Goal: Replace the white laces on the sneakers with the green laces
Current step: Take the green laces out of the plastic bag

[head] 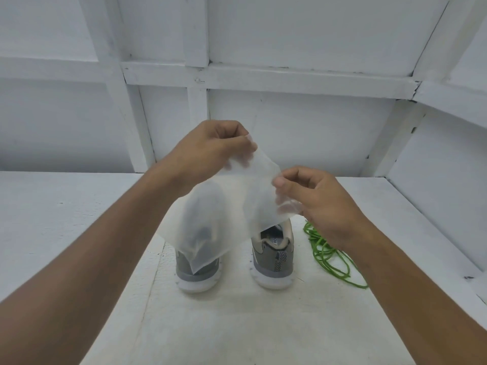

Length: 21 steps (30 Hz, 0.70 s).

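Two grey sneakers with white soles stand side by side on the white table, heels toward me: the left sneaker (pixel 196 270) and the right sneaker (pixel 272 259). A thin translucent white sheet (pixel 224 206) hangs above them and hides their fronts and any white laces. My left hand (pixel 210 151) pinches the sheet's upper edge. My right hand (pixel 313 196) pinches its right edge. A loose pile of green laces (pixel 329 256) lies on the table to the right of the right sneaker, under my right wrist.
The white table (pixel 66 219) meets a white panelled wall (pixel 290 127) at the back and a side wall on the right. A small dark speck lies near the table's right edge (pixel 468 277).
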Each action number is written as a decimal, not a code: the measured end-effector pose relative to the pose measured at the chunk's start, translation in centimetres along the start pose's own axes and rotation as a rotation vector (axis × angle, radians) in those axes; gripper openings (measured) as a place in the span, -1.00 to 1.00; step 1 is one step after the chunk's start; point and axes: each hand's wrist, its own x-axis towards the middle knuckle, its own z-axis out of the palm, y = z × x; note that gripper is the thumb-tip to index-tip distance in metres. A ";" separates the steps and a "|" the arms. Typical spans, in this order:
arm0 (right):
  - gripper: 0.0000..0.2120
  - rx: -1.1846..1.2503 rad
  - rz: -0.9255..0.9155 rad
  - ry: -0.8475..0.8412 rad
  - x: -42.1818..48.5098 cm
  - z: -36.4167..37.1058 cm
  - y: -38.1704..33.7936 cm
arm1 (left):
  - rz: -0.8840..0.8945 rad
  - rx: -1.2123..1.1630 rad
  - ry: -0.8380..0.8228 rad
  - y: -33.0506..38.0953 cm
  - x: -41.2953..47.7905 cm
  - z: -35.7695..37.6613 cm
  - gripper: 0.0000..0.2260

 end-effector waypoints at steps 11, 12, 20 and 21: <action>-0.90 0.026 0.022 0.025 0.0 0.4 -0.2 | -0.010 0.106 -0.014 -0.3 0.3 0.6 -0.79; -0.87 0.026 0.035 0.023 -0.1 0.3 -0.1 | -0.006 0.093 -0.004 -0.3 0.3 0.6 -0.79; -0.85 0.202 0.149 0.014 -0.3 0.1 0.2 | -0.046 0.058 0.013 0.0 0.1 0.4 -0.82; -0.85 0.210 0.153 0.009 -0.3 0.1 0.2 | -0.054 0.064 0.006 0.2 0.0 0.5 -0.81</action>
